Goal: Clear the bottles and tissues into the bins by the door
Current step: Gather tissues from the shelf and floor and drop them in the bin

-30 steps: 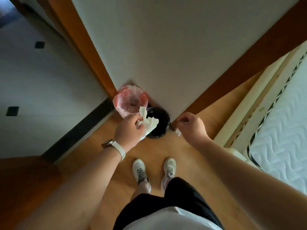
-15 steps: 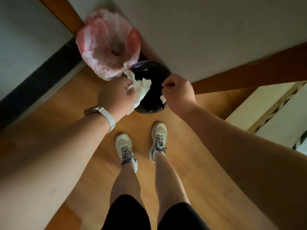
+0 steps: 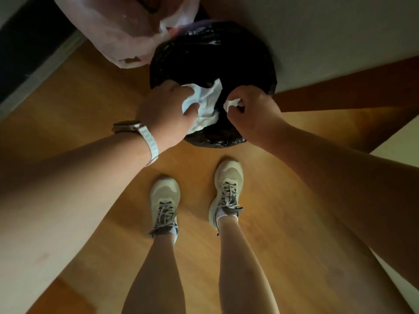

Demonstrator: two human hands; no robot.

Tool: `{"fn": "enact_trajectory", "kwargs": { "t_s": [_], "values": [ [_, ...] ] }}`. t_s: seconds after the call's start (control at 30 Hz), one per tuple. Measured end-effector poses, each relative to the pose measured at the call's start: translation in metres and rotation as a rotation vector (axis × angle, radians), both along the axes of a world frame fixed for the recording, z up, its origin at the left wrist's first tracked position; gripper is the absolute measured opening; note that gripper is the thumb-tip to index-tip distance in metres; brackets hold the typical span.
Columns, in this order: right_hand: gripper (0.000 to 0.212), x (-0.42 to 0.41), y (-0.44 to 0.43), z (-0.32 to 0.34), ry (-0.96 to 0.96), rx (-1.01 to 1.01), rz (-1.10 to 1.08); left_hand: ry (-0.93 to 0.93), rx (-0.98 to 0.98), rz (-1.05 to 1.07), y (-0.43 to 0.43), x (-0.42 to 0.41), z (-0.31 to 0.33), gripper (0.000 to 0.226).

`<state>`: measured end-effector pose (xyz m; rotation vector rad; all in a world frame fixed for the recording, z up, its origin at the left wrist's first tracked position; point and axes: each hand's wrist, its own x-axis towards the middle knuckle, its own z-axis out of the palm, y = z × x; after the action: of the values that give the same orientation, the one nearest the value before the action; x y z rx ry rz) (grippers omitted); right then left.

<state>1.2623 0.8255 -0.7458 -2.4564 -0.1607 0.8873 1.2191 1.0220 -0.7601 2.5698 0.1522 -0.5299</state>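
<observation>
A round bin lined with a black bag (image 3: 249,53) stands on the wooden floor against the wall. Beside it on the left stands a second bin with a pink-white bag (image 3: 118,39). My left hand (image 3: 165,112) grips a large crumpled white tissue (image 3: 206,103) directly over the black bin's near rim. My right hand (image 3: 254,112) pinches a small white scrap of tissue (image 3: 230,104) over the same bin, close to the big tissue. No bottle is in view.
My two feet in pale sneakers (image 3: 226,189) stand on the floor just in front of the black bin. A white wall (image 3: 328,30) with a brown baseboard (image 3: 340,87) runs behind the bins. A dark threshold strip (image 3: 29,46) lies at the left.
The view has dropped closer to the bins. Both hands have come down over the black bin's opening, still holding their tissues.
</observation>
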Motion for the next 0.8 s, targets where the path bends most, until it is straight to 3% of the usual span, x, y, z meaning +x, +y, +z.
{"fn": "enact_trajectory", "kwargs": {
  "t_s": [0.37,0.8],
  "values": [
    [0.043,-0.021,0.006,0.096,-0.096,-0.332,0.17,-0.169,-0.003,-0.2,0.028,-0.022,0.087,0.034],
    [0.049,-0.057,0.024,0.317,-0.256,-0.378,0.074,-0.244,0.096,-0.424,0.054,-0.017,0.308,0.047]
  ]
}}
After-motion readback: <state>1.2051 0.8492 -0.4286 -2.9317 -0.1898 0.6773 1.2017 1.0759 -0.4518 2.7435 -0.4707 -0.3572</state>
